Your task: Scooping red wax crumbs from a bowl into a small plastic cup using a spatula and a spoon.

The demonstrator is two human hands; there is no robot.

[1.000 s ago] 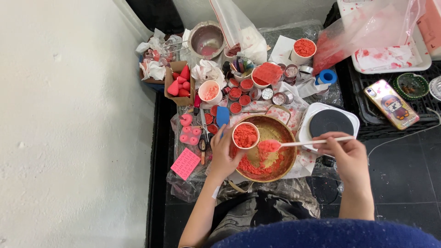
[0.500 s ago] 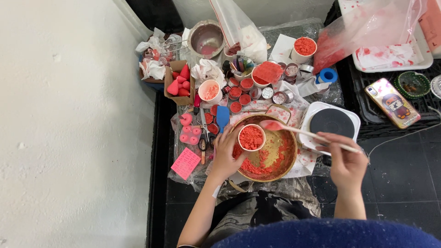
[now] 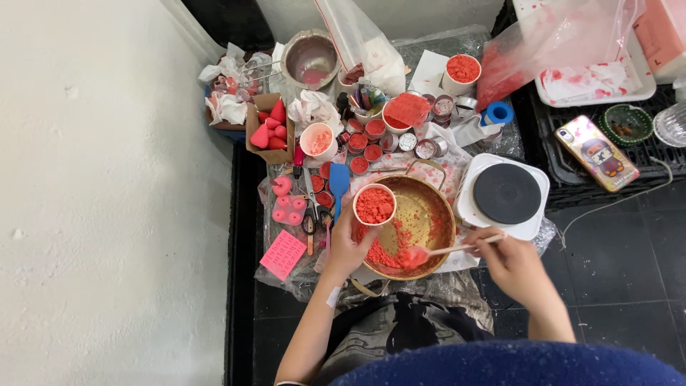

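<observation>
My left hand (image 3: pixel 347 244) holds a white paper cup (image 3: pixel 374 205) filled with red-orange crumbs, just over the left rim of a brass pan (image 3: pixel 429 207). My right hand (image 3: pixel 513 266) grips the handle of a spoon (image 3: pixel 437 251) whose bowl is down in the pile of red-orange crumbs (image 3: pixel 386 251) at the pan's near side. The pan sits on crinkled clear plastic in front of my knees.
A white hot plate with a black disc (image 3: pixel 507 194) stands right of the pan. Several small red-filled tins (image 3: pixel 366 139), a blue spatula (image 3: pixel 339 183), a pink mould (image 3: pixel 289 206), scissors (image 3: pixel 309 218), a cardboard box of red cones (image 3: pixel 270 129) and a phone (image 3: pixel 597 153) lie around.
The spoon came away from the cup and dropped into the crumbs at the pan's near side. My right hand moved down with it. The cup stayed held at the pan's left rim.
</observation>
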